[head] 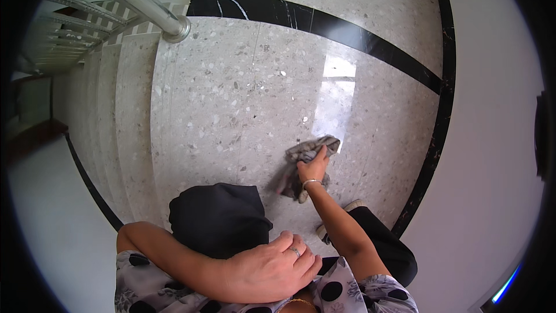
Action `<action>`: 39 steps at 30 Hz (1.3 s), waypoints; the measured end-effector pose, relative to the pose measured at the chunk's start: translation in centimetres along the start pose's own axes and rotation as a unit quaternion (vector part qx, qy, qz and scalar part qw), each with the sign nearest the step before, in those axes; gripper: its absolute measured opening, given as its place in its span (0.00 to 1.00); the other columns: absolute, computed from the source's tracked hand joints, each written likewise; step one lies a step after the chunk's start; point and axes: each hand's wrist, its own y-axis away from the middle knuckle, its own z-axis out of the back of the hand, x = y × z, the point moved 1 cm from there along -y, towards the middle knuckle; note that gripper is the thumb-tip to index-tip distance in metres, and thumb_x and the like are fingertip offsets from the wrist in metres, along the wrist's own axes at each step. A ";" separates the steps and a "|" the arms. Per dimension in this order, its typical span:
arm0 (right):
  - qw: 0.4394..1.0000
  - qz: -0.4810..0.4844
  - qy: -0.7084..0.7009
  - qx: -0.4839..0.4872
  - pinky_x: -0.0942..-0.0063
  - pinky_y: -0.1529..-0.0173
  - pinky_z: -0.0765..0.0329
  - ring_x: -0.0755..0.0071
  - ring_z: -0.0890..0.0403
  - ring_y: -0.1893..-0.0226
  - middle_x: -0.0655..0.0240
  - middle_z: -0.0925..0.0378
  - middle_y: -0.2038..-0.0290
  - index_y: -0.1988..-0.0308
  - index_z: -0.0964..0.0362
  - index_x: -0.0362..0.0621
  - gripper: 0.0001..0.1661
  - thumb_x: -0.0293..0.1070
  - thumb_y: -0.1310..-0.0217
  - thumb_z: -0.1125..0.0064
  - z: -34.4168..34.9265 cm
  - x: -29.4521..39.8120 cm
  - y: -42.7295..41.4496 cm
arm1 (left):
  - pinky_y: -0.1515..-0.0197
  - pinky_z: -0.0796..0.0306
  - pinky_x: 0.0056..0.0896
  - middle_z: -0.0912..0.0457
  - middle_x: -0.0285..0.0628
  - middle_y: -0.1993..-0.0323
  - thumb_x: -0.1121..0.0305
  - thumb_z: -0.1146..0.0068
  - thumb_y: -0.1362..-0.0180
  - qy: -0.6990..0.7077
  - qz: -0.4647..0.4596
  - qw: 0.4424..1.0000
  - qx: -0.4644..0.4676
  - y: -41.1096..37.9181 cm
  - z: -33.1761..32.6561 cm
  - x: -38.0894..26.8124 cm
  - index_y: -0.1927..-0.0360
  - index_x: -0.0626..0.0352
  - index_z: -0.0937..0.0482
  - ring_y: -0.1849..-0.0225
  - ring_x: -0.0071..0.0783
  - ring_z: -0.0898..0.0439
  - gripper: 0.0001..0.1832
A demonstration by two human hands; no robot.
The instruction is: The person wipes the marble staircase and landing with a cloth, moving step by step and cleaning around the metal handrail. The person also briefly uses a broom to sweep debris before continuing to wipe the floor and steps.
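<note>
My right hand (313,168) is shut on a crumpled grey cloth (299,150), with the arm stretched forward and down over the speckled stone-tile floor (217,108). Folds of the rag stick out ahead of the fingers, and its darker, blurred part hangs below and left of them. A bracelet circles that wrist. Close to my chest, my left hand (271,269) is bent across the patterned shirt (334,289), fingers curled. It wears a ring. The palm is turned away, so whether the fingers pinch the shirt's neckline is hidden.
Stone steps (134,108) drop away on the left beside a metal railing post (173,28). Black stone strips (278,11) cross and border the floor. A white wall (482,108) rises on the right. My dark-trousered knee (221,217) and a shoe (354,204) are below.
</note>
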 end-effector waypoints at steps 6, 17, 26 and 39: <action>0.989 0.119 -0.074 0.042 0.58 0.45 0.29 0.37 0.30 0.50 0.41 0.36 0.49 0.36 0.52 0.38 0.51 0.29 0.61 0.39 -3.3 18.8 -6.6 | 0.58 0.36 0.30 0.25 0.40 0.69 0.64 0.53 0.48 -0.037 0.015 0.999 -0.001 0.5 0.6 -1.2 0.58 0.65 0.23 0.62 0.36 0.26 0.18; 0.894 0.053 -0.407 0.179 0.74 0.55 0.25 0.67 0.22 0.61 0.60 0.24 0.58 0.40 0.40 0.32 0.42 0.16 0.63 0.47 15.1 2.2 -10.5 | 0.56 0.37 0.30 0.24 0.39 0.67 0.60 0.55 0.46 -0.055 0.010 0.998 -0.024 0.6 0.8 -2.4 0.52 0.64 0.25 0.62 0.32 0.26 0.22; 0.936 -0.297 0.178 -0.066 0.53 0.39 0.33 0.36 0.34 0.41 0.44 0.47 0.36 0.32 0.51 0.58 0.47 0.38 0.51 0.41 10.5 -9.2 -15.1 | 0.55 0.36 0.34 0.24 0.39 0.68 0.63 0.53 0.46 -0.059 0.058 0.996 -0.038 1.7 0.8 -1.6 0.60 0.61 0.22 0.62 0.34 0.26 0.15; 0.952 0.300 0.035 0.050 0.62 0.43 0.30 0.43 0.28 0.49 0.51 0.32 0.50 0.41 0.37 0.52 0.43 0.24 0.63 0.43 5.2 18.0 -19.1 | 0.59 0.36 0.31 0.24 0.38 0.70 0.64 0.53 0.47 -0.040 0.003 0.997 -0.068 2.6 2.3 0.2 0.64 0.61 0.23 0.63 0.32 0.26 0.13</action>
